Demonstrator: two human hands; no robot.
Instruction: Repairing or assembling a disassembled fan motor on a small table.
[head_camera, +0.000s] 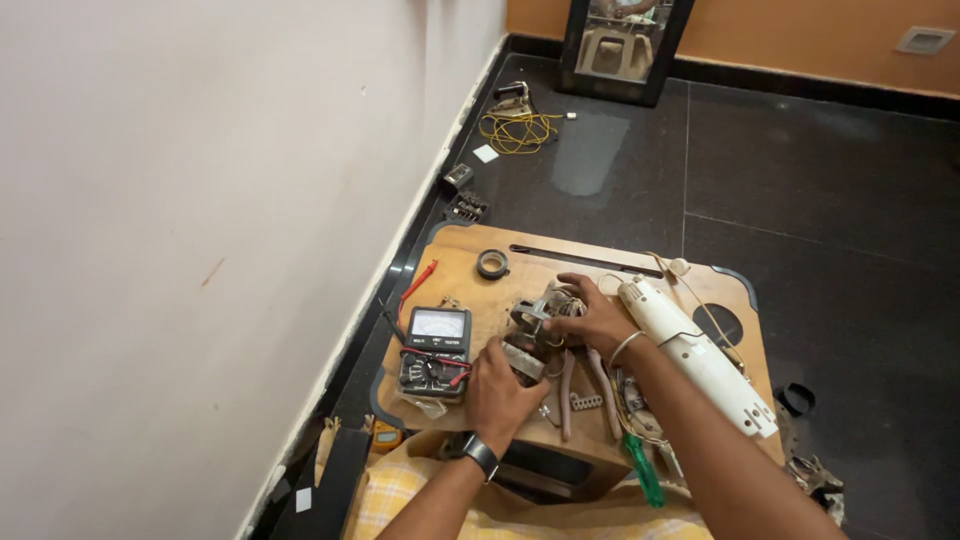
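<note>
At frame centre, a person's left hand (500, 392) and right hand (597, 318) clasp a small wound motor (532, 335), steadying it on the wooden board (470, 270) beside a multimeter (436, 350).

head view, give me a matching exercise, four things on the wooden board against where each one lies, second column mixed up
Things:
1. meter
2. tape roll
3. white tool
4. pliers

Places:
A. far end, near the long slot
B. right side, beside the right arm
C. left edge, red lead over it
D. near edge, just right of the left hand

Pairs: 1-C, 2-A, 3-B, 4-D
</note>
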